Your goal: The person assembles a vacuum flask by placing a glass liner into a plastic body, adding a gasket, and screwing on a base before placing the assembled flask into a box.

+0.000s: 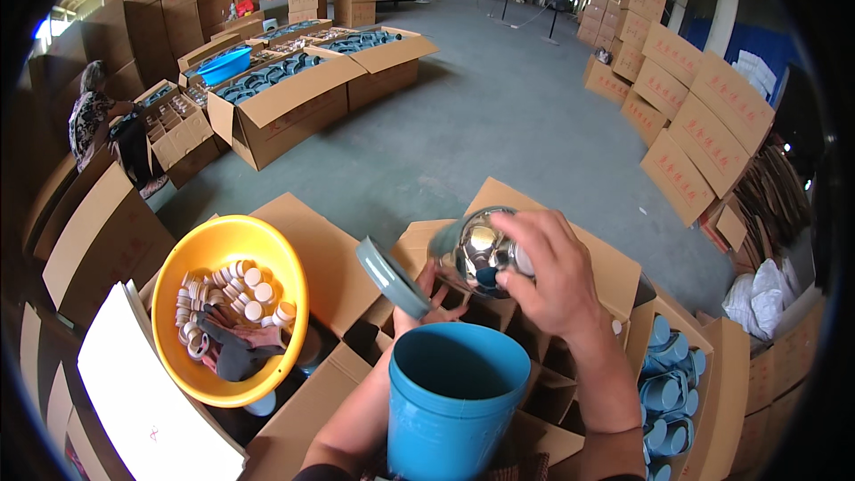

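Observation:
My right hand grips a shiny silver, round-ended flask liner, tilted over the divided carton; motion blurs its fingers slightly. My left hand is below the liner's left side, with a teal plastic ring held against it. The fingertips are close to the liner, and whether they touch it I cannot tell. Nearest to me, between my forearms, an open blue plastic cylinder stands upright and hides part of my left forearm.
A yellow basin at left holds pale round stoppers and dark gloves. Cardboard dividers lie below my hands. Blue plastic parts fill a carton at right. Farther off are large cartons, a blue basin and a seated person.

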The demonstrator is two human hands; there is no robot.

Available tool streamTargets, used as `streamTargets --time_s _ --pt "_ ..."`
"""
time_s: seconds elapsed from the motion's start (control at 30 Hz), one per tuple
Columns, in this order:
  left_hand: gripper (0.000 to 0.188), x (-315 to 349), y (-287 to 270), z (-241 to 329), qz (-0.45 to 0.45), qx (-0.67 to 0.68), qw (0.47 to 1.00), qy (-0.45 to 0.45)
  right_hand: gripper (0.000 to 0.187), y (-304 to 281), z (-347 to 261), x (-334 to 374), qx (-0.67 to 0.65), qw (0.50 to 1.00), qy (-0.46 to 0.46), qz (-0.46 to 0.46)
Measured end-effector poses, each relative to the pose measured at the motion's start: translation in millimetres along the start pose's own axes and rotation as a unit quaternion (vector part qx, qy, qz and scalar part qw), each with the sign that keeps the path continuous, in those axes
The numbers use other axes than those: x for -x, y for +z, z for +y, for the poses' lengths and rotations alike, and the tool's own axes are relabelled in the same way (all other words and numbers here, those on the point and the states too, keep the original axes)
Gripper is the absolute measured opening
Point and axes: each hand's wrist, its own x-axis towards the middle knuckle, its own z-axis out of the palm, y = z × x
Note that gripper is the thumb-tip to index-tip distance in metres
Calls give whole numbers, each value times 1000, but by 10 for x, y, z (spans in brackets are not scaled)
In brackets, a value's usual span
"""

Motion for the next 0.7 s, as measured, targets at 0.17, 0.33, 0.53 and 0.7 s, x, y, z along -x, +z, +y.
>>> streamTargets --time_s 0.17,0.33,0.53,0.7 --pt "60 -327 844 228 -112 77 987 -86 46 -567 -364 207 -159 976 -89 -121" --pt "62 267 1653 284 -217 7 967 -136 72 -897 57 526 -391 876 209 193" --pt "23 484 1150 -35 -450 -61 880 136 67 -886 100 1046 -443 858 218 140" --pt "37 636 1412 -4 -415 -116 900 64 53 -941 -47 1316 -549 773 316 -31"
